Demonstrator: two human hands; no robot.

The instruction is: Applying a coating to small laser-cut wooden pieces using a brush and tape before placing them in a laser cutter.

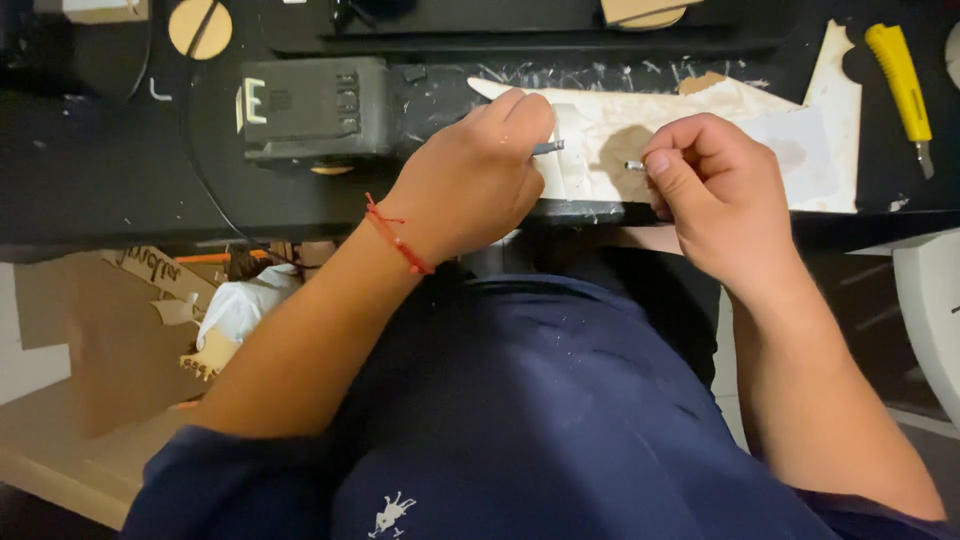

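My left hand (475, 180), with a red string around its wrist, is closed on a thin grey tool (548, 147) whose tip points right. My right hand (722, 195) pinches a small metal piece (634, 166) between thumb and forefinger, a short gap from the tool's tip. Both hands hover over pale sheets of paper and thin board (780, 140) lying on a black workbench (100, 170). What the fingers cover of either item is hidden.
A black boxy device (315, 105) sits left of my left hand. A yellow utility knife (902, 85) lies at the far right. A round wooden disc (200, 27) rests at the back left. Cardboard and a crumpled white bag (245, 305) lie below the bench.
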